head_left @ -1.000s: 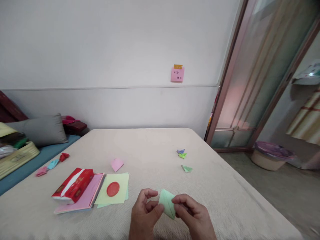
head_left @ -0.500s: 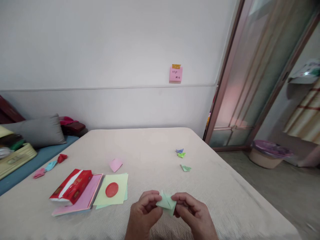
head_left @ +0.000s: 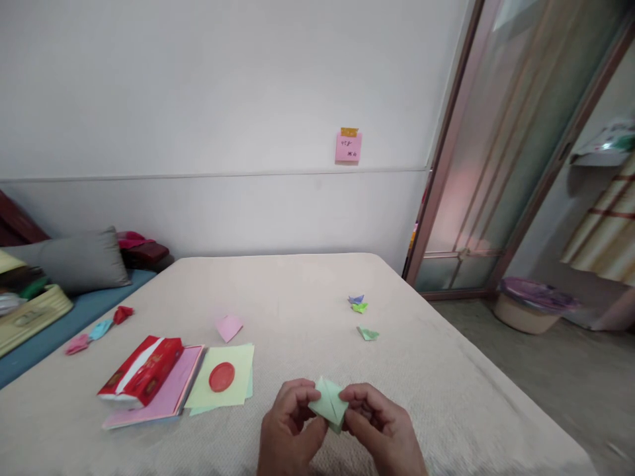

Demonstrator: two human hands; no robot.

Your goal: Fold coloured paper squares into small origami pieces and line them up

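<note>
Pale-green folded paper (head_left: 329, 400): between left hand (head_left: 289, 426) and right hand (head_left: 385, 426), both tightly pinching its edges; we are seemingly shaping folds, next needing even pressure.

Between my left grip (head_left: 292, 423) and right grip (head_left: 384, 422), over the near desk (head_left: 278, 294), is a folded paper (head_left: 330, 402). To its left, a disc (head_left: 221, 377) lies on loose sheets (head_left: 243, 367); farther left, a tissue packet (head_left: 143, 370) rests on a paper stack (head_left: 169, 395). Three origami pieces (head_left: 360, 308) lie farther off, to the right.
</note>
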